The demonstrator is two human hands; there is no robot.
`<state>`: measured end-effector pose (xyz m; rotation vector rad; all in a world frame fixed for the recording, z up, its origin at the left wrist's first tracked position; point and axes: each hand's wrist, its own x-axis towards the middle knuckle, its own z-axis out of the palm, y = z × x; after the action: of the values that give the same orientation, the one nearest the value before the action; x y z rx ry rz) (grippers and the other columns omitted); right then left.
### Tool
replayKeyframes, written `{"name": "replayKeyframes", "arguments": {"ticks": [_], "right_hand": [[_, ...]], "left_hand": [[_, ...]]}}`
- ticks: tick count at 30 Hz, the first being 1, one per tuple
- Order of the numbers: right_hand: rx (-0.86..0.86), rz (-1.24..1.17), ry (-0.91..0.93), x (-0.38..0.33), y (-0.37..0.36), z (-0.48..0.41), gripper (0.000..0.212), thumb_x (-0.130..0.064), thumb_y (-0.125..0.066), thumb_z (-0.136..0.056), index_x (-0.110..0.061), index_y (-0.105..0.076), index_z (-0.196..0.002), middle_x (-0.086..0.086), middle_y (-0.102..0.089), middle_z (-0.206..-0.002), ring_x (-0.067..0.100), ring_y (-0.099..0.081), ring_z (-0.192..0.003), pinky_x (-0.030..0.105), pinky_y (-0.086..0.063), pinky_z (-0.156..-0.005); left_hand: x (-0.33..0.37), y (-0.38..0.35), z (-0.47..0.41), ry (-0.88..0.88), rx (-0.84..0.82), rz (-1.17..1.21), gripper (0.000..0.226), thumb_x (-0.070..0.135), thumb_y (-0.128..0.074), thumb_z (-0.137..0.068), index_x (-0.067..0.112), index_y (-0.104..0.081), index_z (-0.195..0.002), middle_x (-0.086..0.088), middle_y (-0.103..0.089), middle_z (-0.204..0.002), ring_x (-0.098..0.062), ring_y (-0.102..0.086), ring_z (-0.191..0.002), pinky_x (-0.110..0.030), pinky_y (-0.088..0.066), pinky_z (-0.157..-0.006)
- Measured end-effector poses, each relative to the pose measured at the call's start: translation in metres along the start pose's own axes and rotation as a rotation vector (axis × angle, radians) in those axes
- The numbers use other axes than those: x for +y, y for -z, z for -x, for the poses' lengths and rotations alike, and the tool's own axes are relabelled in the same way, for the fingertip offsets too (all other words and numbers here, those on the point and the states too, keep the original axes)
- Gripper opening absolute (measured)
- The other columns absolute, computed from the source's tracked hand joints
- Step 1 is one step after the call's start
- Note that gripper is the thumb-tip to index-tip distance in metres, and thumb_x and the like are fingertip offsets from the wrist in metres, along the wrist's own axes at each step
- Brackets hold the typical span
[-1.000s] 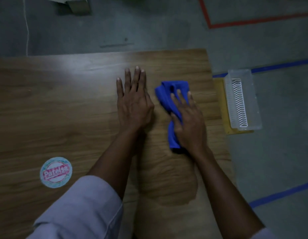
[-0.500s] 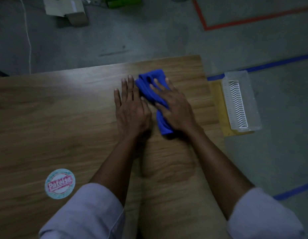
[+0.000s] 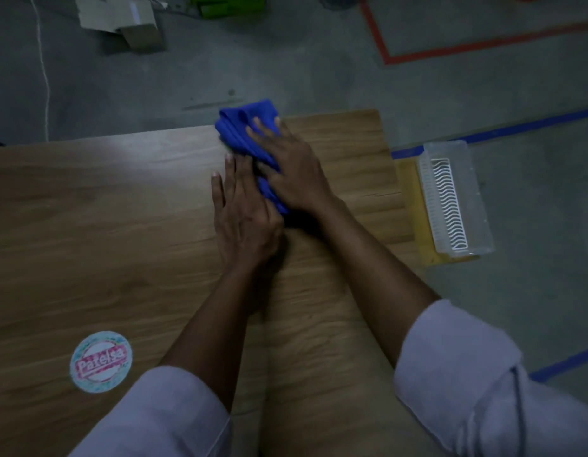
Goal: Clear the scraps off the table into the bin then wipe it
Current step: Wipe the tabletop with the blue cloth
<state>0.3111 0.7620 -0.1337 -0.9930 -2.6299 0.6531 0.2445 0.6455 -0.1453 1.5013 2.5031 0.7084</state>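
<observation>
Under your right hand (image 3: 294, 169) lies the blue cloth (image 3: 245, 128), bunched into folds on the wooden table (image 3: 121, 209). Your right hand presses it down with the fingers straight and spread, palm flat on the fabric; nothing is pinched or curled around. The far end of the cloth projects past your fingertips and over the far edge of the table. The near end shows as a narrow strip between your two hands.

Your left hand (image 3: 245, 222) lies just beside the right, palm down on the bare tabletop, fingers straight and close together. It holds nothing. Its thumb side touches the cloth, and the right hand partly covers the fingers on that side.

To the right of your right hand, beyond the table's edge, a clear plastic bin (image 3: 477, 199) stands on the floor with a white ribbed insert (image 3: 449, 206) inside. A yellow flat item (image 3: 413, 206) lies under it; its kind cannot be determined.

Nearer to you than your left hand and to its left, a round printed sticker (image 3: 101, 361) is fixed to the tabletop.

Both forearms are bare, with pale sleeves (image 3: 467, 357) rolled up.

Beyond your fingertips, the grey floor carries a cardboard box (image 3: 121, 23), red tape (image 3: 483, 44) and blue tape (image 3: 516, 127).
</observation>
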Motion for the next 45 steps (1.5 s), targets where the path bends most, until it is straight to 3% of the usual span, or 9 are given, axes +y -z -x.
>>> {"name": "replayKeyframes", "arguments": {"ticks": [3, 10, 15, 17, 23, 27, 31, 40, 45], "right_hand": [[0.042, 0.000, -0.040, 0.032, 0.021, 0.024, 0.062, -0.020, -0.056, -0.090, -0.017, -0.045, -0.151, 0.003, -0.041, -0.158, 0.031, -0.029, -0.150, 0.041, -0.028, -0.119], [0.359, 0.177, -0.627, 0.048, 0.024, 0.035, 0.063, -0.035, -0.042, -0.095, -0.018, -0.036, -0.156, 0.002, -0.031, -0.163, 0.032, -0.021, -0.153, 0.045, -0.023, -0.123], [0.015, 0.162, 0.046, 0.019, 0.004, 0.020, 0.059, -0.034, -0.047, -0.095, -0.018, -0.044, -0.152, 0.003, -0.038, -0.160, 0.033, -0.025, -0.151, 0.039, -0.026, -0.118], [-0.094, 0.051, 0.162, 0.043, 0.025, 0.012, 0.057, -0.026, -0.055, -0.095, -0.018, -0.046, -0.151, 0.002, -0.038, -0.159, 0.030, -0.021, -0.152, 0.035, -0.021, -0.121], [0.111, 0.063, -0.219, 0.032, 0.022, 0.015, 0.063, -0.033, -0.047, -0.092, -0.016, -0.043, -0.153, 0.006, -0.035, -0.161, 0.040, -0.021, -0.151, 0.052, -0.028, -0.119], [0.029, 0.005, 0.048, -0.022, 0.002, 0.109, 0.066, -0.020, -0.052, -0.087, -0.010, -0.042, -0.152, 0.009, -0.035, -0.161, 0.036, -0.019, -0.153, 0.048, -0.022, -0.123], [-0.118, 0.012, 0.290, 0.006, 0.020, 0.132, 0.063, -0.014, -0.064, -0.090, -0.013, -0.045, -0.150, 0.005, -0.035, -0.161, 0.030, -0.020, -0.154, 0.048, -0.023, -0.123], [0.115, 0.131, -0.213, 0.046, 0.030, 0.012, 0.060, -0.035, -0.047, -0.095, -0.022, -0.041, -0.154, 0.000, -0.034, -0.162, 0.034, -0.023, -0.152, 0.049, -0.025, -0.121], [0.006, 0.070, 0.162, -0.014, 0.004, 0.112, 0.059, -0.030, -0.054, -0.095, -0.016, -0.044, -0.151, 0.005, -0.035, -0.161, 0.033, -0.022, -0.153, 0.047, -0.025, -0.123]], "left_hand": [[0.002, 0.001, 0.000, -0.002, 0.026, 0.011, 0.070, 0.025, -0.037, -0.093, 0.004, -0.026, -0.158, -0.009, -0.026, -0.167, -0.020, -0.016, -0.157, -0.042, -0.005, -0.128], [0.002, 0.002, -0.002, 0.024, 0.056, 0.134, 0.070, 0.029, -0.037, -0.095, 0.007, -0.024, -0.160, -0.007, -0.028, -0.167, -0.017, -0.017, -0.156, -0.038, -0.004, -0.128], [0.000, 0.005, -0.002, 0.049, 0.124, 0.339, 0.072, 0.040, -0.038, -0.099, 0.002, -0.025, -0.159, -0.011, -0.028, -0.166, -0.022, -0.021, -0.155, -0.041, -0.011, -0.128], [0.000, 0.005, -0.001, 0.046, 0.117, 0.347, 0.073, 0.040, -0.040, -0.098, 0.003, -0.024, -0.159, -0.010, -0.027, -0.166, -0.022, -0.020, -0.156, -0.042, -0.011, -0.128], [0.000, 0.005, 0.001, 0.033, 0.117, 0.339, 0.072, 0.038, -0.045, -0.098, 0.004, -0.026, -0.158, -0.011, -0.030, -0.165, -0.024, -0.021, -0.155, -0.042, -0.012, -0.127], [-0.002, 0.006, 0.005, 0.040, 0.142, 0.400, 0.068, 0.039, -0.044, -0.101, 0.004, -0.031, -0.157, -0.011, -0.032, -0.164, -0.024, -0.023, -0.155, -0.044, -0.016, -0.127], [-0.005, 0.004, 0.005, -0.011, 0.160, 0.421, 0.065, 0.040, -0.043, -0.100, 0.006, -0.036, -0.155, -0.009, -0.034, -0.163, -0.023, -0.024, -0.155, -0.038, -0.013, -0.128], [-0.005, 0.004, 0.004, 0.013, 0.128, 0.469, 0.058, 0.039, -0.037, -0.101, 0.013, -0.044, -0.152, -0.005, -0.044, -0.158, -0.019, -0.030, -0.152, -0.037, -0.014, -0.127], [-0.008, 0.011, 0.005, 0.057, 0.140, 0.658, 0.052, 0.028, -0.045, -0.100, 0.011, -0.048, -0.149, -0.008, -0.048, -0.155, -0.021, -0.033, -0.150, -0.047, -0.029, -0.122]]}}
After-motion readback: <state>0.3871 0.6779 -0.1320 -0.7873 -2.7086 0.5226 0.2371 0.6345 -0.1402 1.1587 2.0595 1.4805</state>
